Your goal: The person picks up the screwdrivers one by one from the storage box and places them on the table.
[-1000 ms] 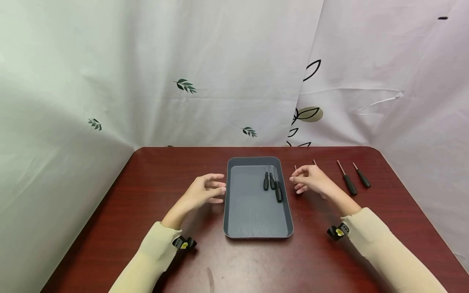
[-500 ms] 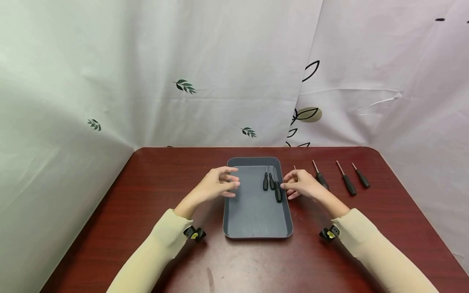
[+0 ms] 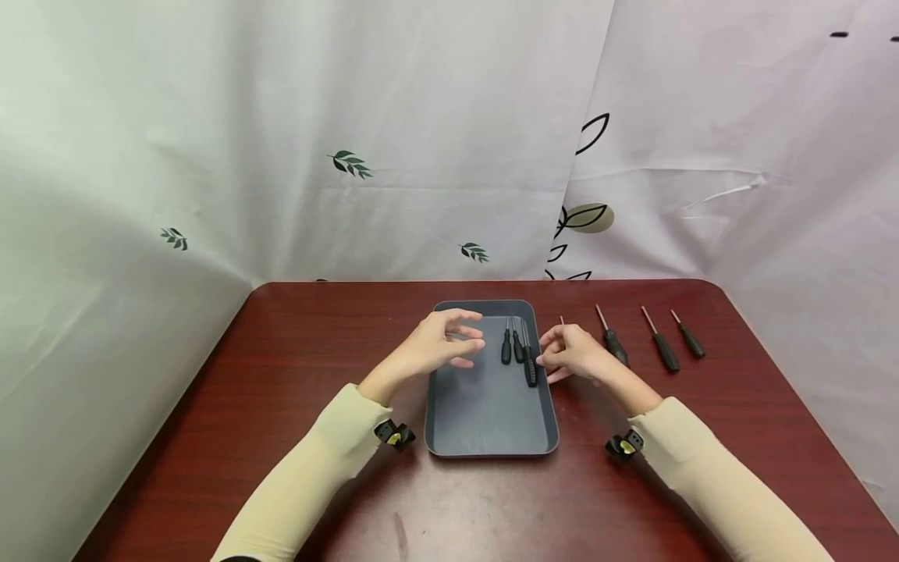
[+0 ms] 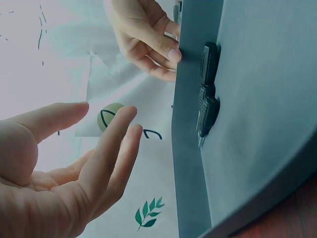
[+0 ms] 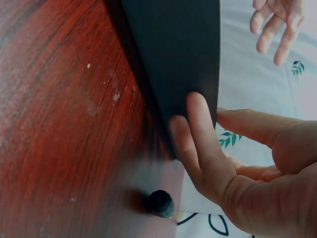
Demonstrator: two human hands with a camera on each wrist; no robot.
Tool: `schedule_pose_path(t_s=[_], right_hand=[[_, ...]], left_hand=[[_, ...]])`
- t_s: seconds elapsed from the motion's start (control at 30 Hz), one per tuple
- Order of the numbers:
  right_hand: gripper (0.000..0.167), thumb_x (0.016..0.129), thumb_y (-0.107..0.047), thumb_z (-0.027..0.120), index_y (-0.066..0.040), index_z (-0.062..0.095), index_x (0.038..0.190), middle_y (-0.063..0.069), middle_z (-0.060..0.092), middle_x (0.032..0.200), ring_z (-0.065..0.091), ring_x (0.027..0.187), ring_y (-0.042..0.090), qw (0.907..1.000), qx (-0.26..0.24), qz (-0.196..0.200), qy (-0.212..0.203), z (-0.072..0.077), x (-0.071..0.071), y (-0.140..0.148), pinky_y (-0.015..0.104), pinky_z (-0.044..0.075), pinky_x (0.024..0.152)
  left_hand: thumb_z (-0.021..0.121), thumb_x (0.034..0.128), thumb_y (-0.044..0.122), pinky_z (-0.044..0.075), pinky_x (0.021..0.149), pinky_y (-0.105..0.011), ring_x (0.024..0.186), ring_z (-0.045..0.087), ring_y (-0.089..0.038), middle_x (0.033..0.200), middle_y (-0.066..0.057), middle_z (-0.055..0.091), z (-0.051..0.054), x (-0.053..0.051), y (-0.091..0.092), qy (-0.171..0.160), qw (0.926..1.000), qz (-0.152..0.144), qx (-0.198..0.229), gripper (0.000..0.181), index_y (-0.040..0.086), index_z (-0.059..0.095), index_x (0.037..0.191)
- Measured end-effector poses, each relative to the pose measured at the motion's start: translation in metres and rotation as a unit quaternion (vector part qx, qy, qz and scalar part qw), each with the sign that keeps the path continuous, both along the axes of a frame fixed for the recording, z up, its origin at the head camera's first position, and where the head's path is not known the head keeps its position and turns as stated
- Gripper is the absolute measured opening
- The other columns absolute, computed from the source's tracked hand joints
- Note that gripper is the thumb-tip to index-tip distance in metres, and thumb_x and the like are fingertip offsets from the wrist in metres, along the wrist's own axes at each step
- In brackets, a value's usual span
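A grey rectangular tray stands on the table, with three black-handled screwdrivers lying along its right side. My left hand hovers over the tray's left part, fingers spread and thumb apart, holding nothing; in the left wrist view a gap shows between thumb and fingers. At the opposite side, my right hand holds the tray's right edge. The right wrist view has its fingers flat on the outer wall and the thumb at the rim. Behind that hand lies a partly hidden screwdriver, its shaft tip showing.
To the right of the tray lie three more screwdrivers: one nearest the right hand, a middle one and a shorter one. A dark red wooden table carries everything. White patterned cloth hangs behind and at the sides.
My left hand has moved right, from beside the tray to above its left part. The right hand has come left from the hidden screwdriver to the tray's right edge. The tray looks unmoved.
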State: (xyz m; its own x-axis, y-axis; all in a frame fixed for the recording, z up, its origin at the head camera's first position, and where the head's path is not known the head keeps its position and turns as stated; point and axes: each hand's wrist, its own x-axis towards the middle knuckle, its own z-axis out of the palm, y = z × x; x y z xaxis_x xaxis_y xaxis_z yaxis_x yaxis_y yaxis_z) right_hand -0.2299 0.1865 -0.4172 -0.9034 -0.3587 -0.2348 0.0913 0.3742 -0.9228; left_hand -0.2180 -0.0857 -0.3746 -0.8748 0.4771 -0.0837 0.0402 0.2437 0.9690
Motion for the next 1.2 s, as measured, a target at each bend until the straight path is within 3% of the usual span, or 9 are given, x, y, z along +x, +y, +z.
schedule_pose_path(t_s=[0.47, 0.77, 1.2], right_hand=[[0.032, 0.094, 0.007, 0.062, 0.017, 0.047, 0.121, 0.019, 0.063, 0.090, 0.063, 0.071, 0.019, 0.9999, 0.013, -0.007, -0.008, -0.001, -0.002, -0.001, 0.044, 0.063, 0.065], [0.031, 0.093, 0.009, 0.061, 0.018, 0.047, 0.119, 0.019, 0.062, 0.089, 0.062, 0.070, 0.020, 0.9999, -0.001, -0.002, -0.011, -0.002, -0.002, 0.000, 0.043, 0.063, 0.065], [0.033, 0.094, 0.006, 0.063, 0.017, 0.046, 0.120, 0.017, 0.061, 0.085, 0.063, 0.066, 0.020, 0.9998, 0.009, 0.007, -0.015, -0.001, -0.002, 0.001, 0.044, 0.063, 0.064]], left_hand=[[0.068, 0.0956, 0.006, 0.060, 0.083, -0.048, 0.112, 0.063, -0.042, 0.124, -0.023, 0.062, -0.004, -0.016, 0.022, -0.013, 0.9999, -0.004, 0.004, 0.050, 0.001, 0.050, 0.142], [0.064, 0.0956, -0.001, 0.057, 0.086, -0.053, 0.114, 0.062, -0.043, 0.118, -0.021, 0.066, -0.012, -0.026, 0.029, -0.052, 0.9985, 0.020, 0.003, 0.047, -0.001, 0.051, 0.141], [0.066, 0.0961, 0.004, 0.060, 0.083, -0.046, 0.111, 0.064, -0.040, 0.120, -0.024, 0.065, -0.025, -0.038, 0.041, -0.074, 0.9954, 0.050, -0.035, 0.052, -0.006, 0.047, 0.143]])
